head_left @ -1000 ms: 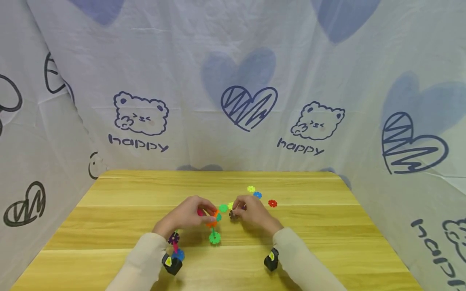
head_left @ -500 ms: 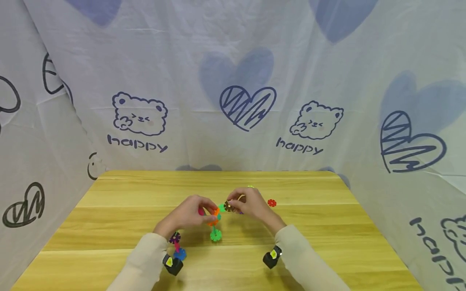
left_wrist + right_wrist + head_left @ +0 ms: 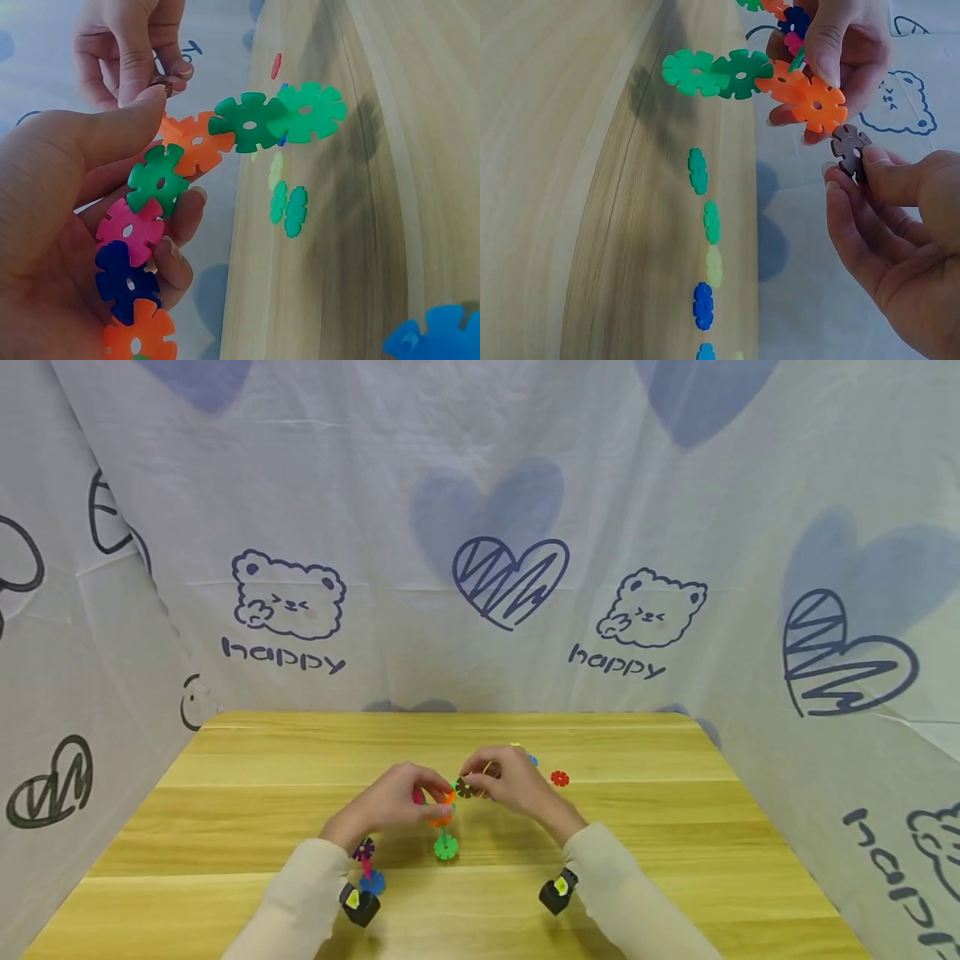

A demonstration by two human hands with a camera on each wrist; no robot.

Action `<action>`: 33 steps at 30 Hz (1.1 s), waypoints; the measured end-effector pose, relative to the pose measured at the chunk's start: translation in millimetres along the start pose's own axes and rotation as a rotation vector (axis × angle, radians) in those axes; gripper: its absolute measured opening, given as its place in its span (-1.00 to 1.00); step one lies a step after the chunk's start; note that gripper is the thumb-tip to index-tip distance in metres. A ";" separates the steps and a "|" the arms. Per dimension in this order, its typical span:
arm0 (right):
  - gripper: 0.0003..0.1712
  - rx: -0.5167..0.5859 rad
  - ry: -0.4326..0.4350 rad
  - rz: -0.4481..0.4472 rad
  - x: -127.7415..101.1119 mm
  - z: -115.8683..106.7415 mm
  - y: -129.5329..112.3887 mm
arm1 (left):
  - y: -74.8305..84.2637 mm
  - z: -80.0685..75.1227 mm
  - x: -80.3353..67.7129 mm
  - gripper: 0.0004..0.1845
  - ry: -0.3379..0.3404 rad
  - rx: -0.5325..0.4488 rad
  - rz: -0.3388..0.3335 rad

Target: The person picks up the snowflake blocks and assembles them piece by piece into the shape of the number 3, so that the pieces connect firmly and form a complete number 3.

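Observation:
My left hand (image 3: pixel 397 797) grips a chain of slotted plastic snowflake discs near an orange disc (image 3: pixel 819 106). Two green discs (image 3: pixel 694 73) stick out at one end. Green, pink, dark blue and orange discs of the chain, including a pink disc (image 3: pixel 129 231), run across the left palm and fingers. Between thumb and fingertips my right hand (image 3: pixel 513 781) pinches a brown disc (image 3: pixel 846 146). Its edge meets the orange disc's edge in the right wrist view; whether their slots interlock I cannot tell. In the left wrist view the brown disc is mostly hidden behind the left thumb.
Loose discs lie in a row on the wooden table (image 3: pixel 637 827): green (image 3: pixel 697 171), another green (image 3: pixel 712 222), yellow (image 3: pixel 715 266) and blue (image 3: pixel 703 306). A red disc (image 3: pixel 559 778) lies farther right. A blue disc (image 3: pixel 372 882) hangs near the left wrist. Printed cloth (image 3: pixel 405 635) surrounds the table.
My right hand has lifted the brown disc and brought it leftward to the orange end of the chain. The left hand has stayed almost in place.

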State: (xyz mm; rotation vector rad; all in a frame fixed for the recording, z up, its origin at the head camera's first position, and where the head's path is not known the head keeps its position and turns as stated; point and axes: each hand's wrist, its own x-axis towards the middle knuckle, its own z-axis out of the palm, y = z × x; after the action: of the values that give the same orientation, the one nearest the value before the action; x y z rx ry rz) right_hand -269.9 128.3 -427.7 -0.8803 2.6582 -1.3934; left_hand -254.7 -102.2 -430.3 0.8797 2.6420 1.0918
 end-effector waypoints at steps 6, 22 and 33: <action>-0.92 -0.053 -0.020 -0.042 0.6 1.4 0.6 | -1.6 3.4 2.5 -0.68 -0.015 0.007 0.011; -0.89 -0.086 0.016 -0.068 -2.6 4.3 -3.5 | 0.9 5.9 4.2 -0.74 -0.017 0.029 0.030; -0.87 -0.066 0.063 -0.114 -1.5 7.1 -3.5 | 1.8 6.8 6.1 -0.80 0.028 0.039 0.064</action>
State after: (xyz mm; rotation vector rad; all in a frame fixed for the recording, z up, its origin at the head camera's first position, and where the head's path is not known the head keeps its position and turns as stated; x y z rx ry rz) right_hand -265.1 122.1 -429.7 -1.0257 2.7555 -1.3860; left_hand -256.4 -93.6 -433.4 0.9701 2.6836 1.0787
